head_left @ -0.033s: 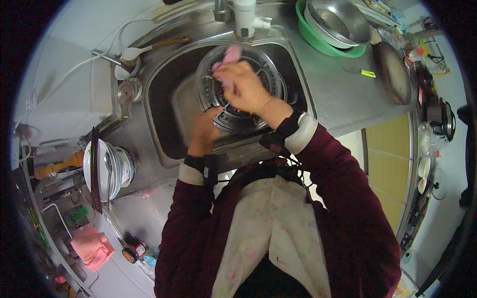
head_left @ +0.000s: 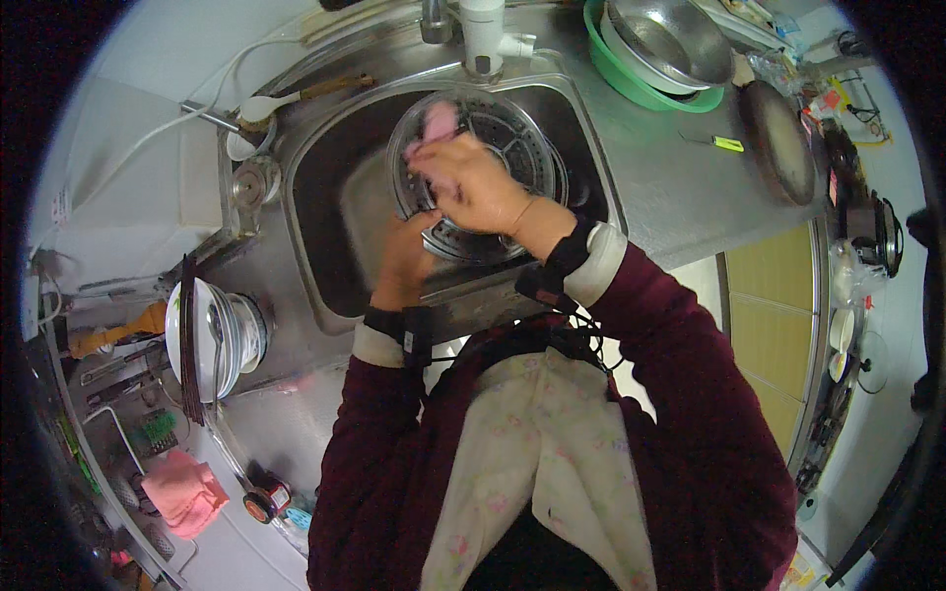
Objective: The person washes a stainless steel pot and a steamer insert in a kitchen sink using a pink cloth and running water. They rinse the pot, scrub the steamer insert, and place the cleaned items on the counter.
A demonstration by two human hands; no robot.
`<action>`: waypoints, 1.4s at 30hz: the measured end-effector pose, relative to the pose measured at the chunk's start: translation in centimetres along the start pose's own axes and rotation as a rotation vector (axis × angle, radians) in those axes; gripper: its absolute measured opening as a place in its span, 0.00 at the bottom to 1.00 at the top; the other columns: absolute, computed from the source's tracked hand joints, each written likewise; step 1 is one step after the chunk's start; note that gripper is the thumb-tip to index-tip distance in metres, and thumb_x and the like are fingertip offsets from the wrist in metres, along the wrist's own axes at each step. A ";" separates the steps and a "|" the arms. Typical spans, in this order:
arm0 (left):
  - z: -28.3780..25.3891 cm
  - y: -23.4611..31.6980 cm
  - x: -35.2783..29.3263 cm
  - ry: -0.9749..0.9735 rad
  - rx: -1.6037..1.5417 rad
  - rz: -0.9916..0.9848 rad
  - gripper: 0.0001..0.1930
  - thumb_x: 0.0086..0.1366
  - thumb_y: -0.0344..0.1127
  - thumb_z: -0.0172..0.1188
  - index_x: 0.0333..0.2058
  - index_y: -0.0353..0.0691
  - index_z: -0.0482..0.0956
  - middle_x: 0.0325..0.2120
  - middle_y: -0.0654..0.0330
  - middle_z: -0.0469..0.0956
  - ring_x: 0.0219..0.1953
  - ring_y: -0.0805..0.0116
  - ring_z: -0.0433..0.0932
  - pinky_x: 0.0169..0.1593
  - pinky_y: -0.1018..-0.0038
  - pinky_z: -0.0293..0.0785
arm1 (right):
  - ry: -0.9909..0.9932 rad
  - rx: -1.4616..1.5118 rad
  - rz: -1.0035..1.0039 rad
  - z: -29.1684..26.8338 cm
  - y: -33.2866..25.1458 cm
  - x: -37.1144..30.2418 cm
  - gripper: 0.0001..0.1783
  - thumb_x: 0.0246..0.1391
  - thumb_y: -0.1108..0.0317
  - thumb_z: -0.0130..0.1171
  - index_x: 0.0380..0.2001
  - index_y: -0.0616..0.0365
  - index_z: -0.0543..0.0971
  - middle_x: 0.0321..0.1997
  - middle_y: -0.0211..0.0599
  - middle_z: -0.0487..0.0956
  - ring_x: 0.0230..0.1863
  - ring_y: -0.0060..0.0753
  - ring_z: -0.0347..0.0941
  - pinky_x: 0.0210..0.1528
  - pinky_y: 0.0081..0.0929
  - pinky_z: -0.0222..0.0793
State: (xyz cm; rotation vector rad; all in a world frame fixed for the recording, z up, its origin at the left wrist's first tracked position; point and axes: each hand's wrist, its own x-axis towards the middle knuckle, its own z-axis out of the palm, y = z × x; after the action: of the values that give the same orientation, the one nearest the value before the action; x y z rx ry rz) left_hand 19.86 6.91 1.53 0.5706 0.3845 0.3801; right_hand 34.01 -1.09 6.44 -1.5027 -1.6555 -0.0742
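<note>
A round steel steamer rack [head_left: 532, 148] with punched holes is held over the steel sink [head_left: 330, 286]. My left hand [head_left: 404, 254] grips its near left rim, the thumb lying over the edge. Across the rack's left part lies my right hand [head_left: 471, 182], its fingers closed on a pink cloth [head_left: 440, 120] pressed to the metal. Part of the cloth and the rack's middle are hidden under that hand.
The faucet [head_left: 437, 22] stands behind the sink beside a white cylinder [head_left: 483, 34]. Nested bowls [head_left: 670, 44], a small knife with a yellow-green handle [head_left: 727, 145] and a pan [head_left: 778, 143] are right. Stacked plates [head_left: 187, 340] stand left. A wooden-handled spoon [head_left: 325, 89] lies at the back.
My right hand and the pink cloth have shifted slightly left and toward me over the rack. My left hand stays on the rim.
</note>
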 end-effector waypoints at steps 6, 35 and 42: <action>0.5 1.0 -0.6 0.124 0.144 -0.027 0.17 0.51 0.23 0.54 0.43 0.35 0.70 0.36 0.57 0.76 0.36 0.64 0.76 0.41 0.69 0.74 | 0.250 -0.305 0.369 -2.0 2.7 1.2 0.29 0.35 0.73 0.52 0.49 0.48 0.70 0.53 0.47 0.66 0.52 0.52 0.63 0.57 0.39 0.56; -1.0 2.8 -0.3 0.043 -0.006 0.158 0.28 0.65 0.55 0.36 0.54 0.39 0.61 0.51 0.56 0.67 0.49 0.59 0.69 0.50 0.63 0.68 | -0.392 -0.011 -0.044 -0.8 1.7 -4.5 0.25 0.33 0.80 0.50 0.41 0.52 0.74 0.53 0.37 0.67 0.50 0.43 0.63 0.52 0.32 0.61; -1.6 2.6 -1.1 0.123 -0.262 0.022 0.24 0.67 0.50 0.36 0.54 0.40 0.61 0.51 0.56 0.66 0.51 0.60 0.67 0.54 0.59 0.64 | -0.035 0.379 1.019 -6.7 10.0 -1.7 0.24 0.52 0.49 0.48 0.35 0.60 0.78 0.39 0.44 0.76 0.41 0.44 0.71 0.43 0.36 0.67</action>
State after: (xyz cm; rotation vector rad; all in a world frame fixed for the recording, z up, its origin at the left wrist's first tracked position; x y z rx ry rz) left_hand 17.58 9.15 2.11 0.2971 0.4392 0.4803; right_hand 45.75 -3.51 4.63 -1.8528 -0.7038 0.7696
